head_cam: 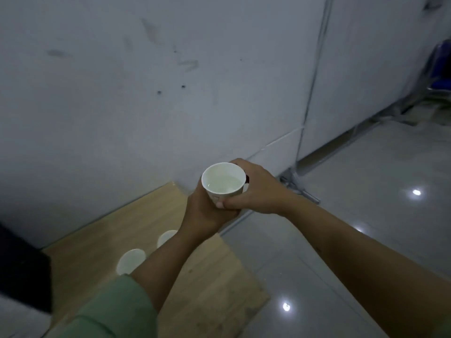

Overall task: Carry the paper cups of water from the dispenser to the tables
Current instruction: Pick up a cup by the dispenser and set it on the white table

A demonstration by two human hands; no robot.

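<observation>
Two paper cups (131,261) stand on the wooden desk (210,276), low left. Left hand (207,213) cups under a water-filled paper cup (223,182), right hand (256,191) wrapped around its side; cup held upright above desk's far edge. Tiled floor (366,191) right.

My white paper cup (223,182) has a faint print; two more white cups (131,261) sit on the pale wood-grain tabletop (210,284); my sleeve (114,311) is green.
</observation>
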